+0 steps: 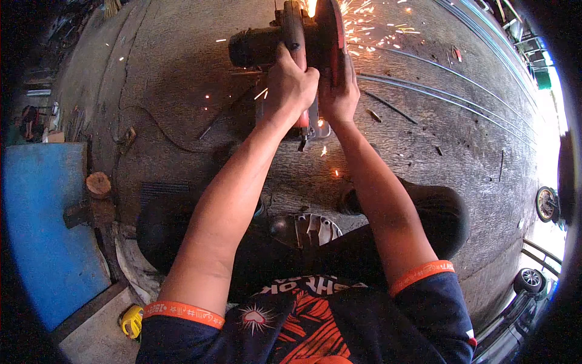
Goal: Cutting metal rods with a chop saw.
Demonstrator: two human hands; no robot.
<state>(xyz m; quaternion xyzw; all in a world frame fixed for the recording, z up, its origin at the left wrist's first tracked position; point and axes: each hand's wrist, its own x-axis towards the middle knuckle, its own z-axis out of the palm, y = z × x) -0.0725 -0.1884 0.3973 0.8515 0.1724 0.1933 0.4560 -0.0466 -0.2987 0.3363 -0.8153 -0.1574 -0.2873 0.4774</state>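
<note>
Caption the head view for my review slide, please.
Left hand gripping the handle of a cut-off saw, right hand at its guard, sparks spraying rightward.

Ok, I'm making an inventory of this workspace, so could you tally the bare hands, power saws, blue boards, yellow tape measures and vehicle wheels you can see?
Bare hands: 2 (left hand, right hand)
Power saw: 1
Blue board: 1
Yellow tape measure: 1
Vehicle wheels: 2 (upper wheel, lower wheel)
Total: 7
</note>
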